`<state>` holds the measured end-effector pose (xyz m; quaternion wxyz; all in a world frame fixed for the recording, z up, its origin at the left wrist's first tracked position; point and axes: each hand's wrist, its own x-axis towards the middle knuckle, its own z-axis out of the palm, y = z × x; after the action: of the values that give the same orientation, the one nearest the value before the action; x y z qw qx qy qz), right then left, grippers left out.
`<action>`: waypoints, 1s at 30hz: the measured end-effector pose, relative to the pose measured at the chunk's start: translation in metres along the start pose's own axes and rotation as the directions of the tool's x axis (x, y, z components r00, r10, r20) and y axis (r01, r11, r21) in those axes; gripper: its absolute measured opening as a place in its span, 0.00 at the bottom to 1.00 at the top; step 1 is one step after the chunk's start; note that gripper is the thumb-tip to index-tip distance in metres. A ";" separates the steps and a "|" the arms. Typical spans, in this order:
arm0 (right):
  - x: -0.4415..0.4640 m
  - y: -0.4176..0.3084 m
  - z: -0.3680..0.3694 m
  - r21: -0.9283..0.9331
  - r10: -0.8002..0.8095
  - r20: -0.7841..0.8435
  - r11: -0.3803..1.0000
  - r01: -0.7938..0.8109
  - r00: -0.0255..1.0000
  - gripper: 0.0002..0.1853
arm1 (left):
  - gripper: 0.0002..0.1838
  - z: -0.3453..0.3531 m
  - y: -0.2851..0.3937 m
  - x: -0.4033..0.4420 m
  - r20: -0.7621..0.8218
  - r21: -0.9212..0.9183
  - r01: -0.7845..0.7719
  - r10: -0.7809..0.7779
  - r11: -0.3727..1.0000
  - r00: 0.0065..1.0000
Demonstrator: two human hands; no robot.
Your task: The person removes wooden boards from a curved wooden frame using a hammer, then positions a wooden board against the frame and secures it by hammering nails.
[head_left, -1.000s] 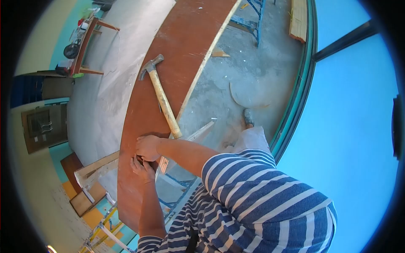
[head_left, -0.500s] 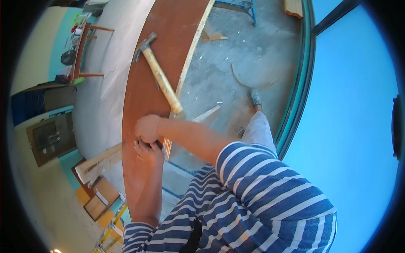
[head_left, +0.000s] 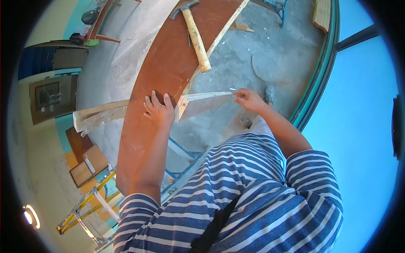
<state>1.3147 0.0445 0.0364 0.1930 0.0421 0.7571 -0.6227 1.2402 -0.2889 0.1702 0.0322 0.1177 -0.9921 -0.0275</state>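
Note:
My left hand point(head_left: 160, 110) lies with fingers spread on the reddish-brown board point(head_left: 145, 139), near its right edge. Out to the right, my right hand point(head_left: 250, 100) has bent fingers drawn together close to the far end of a wooden piece with layered edges point(head_left: 204, 104). Whatever those fingers hold, if anything, is too small to make out. A claw hammer point(head_left: 195, 38) with a pale wooden handle rests further up the board, its handle end reaching over the edge strip. Beside the handle lies a thin dark rod point(head_left: 188, 39).
Blue metal supports point(head_left: 185, 158) show under the board. A yellow stepladder point(head_left: 86, 202) stands at lower left. Stacked timber point(head_left: 322, 16) lies at upper right by the green-framed edge point(head_left: 331, 63). Another long wooden piece point(head_left: 101, 110) extends left of the board.
My hands were together on the board; my right hand has since swung out to the right. My left hand's fingers have spread flat. The view has shifted, with the hammer now higher in it.

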 end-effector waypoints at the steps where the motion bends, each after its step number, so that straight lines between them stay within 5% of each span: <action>1: -0.008 0.026 -0.003 -0.110 0.023 -0.052 0.993 -0.029 0.998 0.21 | 0.39 0.001 0.001 0.001 -0.004 -0.010 0.005 -0.005 1.000 1.000; 3: -0.033 0.036 -0.014 -0.160 0.146 -0.035 0.976 -0.149 0.989 0.23 | 0.38 0.002 0.001 0.002 -0.025 -0.012 -0.005 0.005 1.000 1.000; 7: -0.056 0.077 -0.022 -0.258 0.130 -0.042 0.956 -0.137 0.991 0.24 | 0.34 -0.001 -0.007 0.002 -0.062 -0.077 0.012 -0.017 0.997 0.998; 10: -0.067 0.079 -0.043 -0.388 0.118 -0.047 0.913 -0.127 0.992 0.25 | 0.22 0.009 -0.037 0.007 -0.105 -0.382 -0.048 0.008 0.923 0.994; 14: -0.059 0.103 -0.090 -0.594 0.173 0.011 0.793 -0.133 0.985 0.24 | 0.15 -0.001 -0.068 -0.003 -0.124 -0.700 -0.067 -0.028 0.711 0.992; 16: -0.059 0.106 -0.108 -0.369 0.378 -0.049 0.853 -0.369 0.924 0.20 | 0.14 -0.001 -0.083 -0.011 -0.094 -0.842 -0.030 -0.092 0.538 0.991; 19: -0.065 0.091 -0.129 -0.482 0.463 -0.078 0.758 -0.439 0.883 0.15 | 0.14 -0.011 -0.099 -0.026 0.112 -0.953 0.166 -0.213 0.255 0.971; 23: -0.041 0.186 -0.192 -0.773 0.289 0.151 0.631 -0.070 0.945 0.11 | 0.15 -0.008 -0.105 -0.047 0.012 -0.962 0.055 -0.159 0.266 0.987; 25: -0.037 0.171 -0.191 -0.896 0.143 0.280 0.394 0.205 0.949 0.12 | 0.15 0.002 -0.103 -0.045 -0.108 -0.949 -0.059 -0.142 0.311 0.984; 26: -0.036 0.155 -0.182 -0.885 0.046 0.460 0.107 0.453 0.887 0.13 | 0.15 0.006 -0.106 -0.043 -0.081 -0.937 -0.028 -0.140 0.348 0.987; 28: -0.032 0.150 -0.168 -0.778 0.144 0.162 0.627 0.037 0.976 0.17 | 0.14 0.004 -0.102 -0.042 -0.046 -0.962 0.003 -0.171 0.273 0.984; 30: -0.031 0.145 -0.161 -0.759 0.110 0.114 0.651 0.015 0.987 0.23 | 0.14 -0.014 -0.090 -0.045 -0.040 -0.925 0.034 -0.185 0.377 0.982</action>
<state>1.3489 0.2362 -0.0628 0.2656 -0.0691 0.9296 -0.2462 1.3056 -0.3666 0.1756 0.1580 0.1470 -0.7953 -0.5665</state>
